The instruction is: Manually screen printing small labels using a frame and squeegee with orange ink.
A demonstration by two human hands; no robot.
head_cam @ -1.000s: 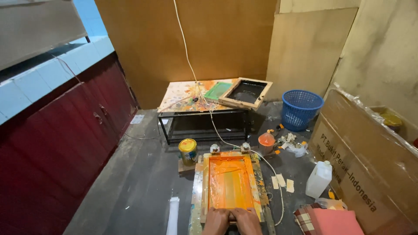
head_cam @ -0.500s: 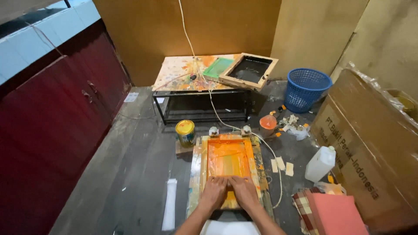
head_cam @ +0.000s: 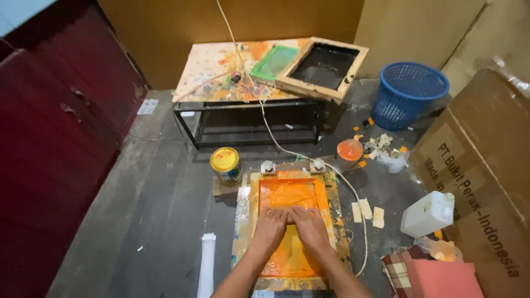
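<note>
Both hands have slid up the orange screen frame [head_cam: 291,226], left hand [head_cam: 270,227] and right hand [head_cam: 310,227] pressed side by side, fingers flat, its long axis running straight ahead.

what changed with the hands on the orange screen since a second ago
Both hands, the left hand and right hand, slid away from the person's body along the orange ink-covered wooden screen frame, from its near edge to about its middle, pressing side by side. Whether they grip a tool cannot be told. The frame, yellow paint tin and white plastic jug stayed put.
</note>
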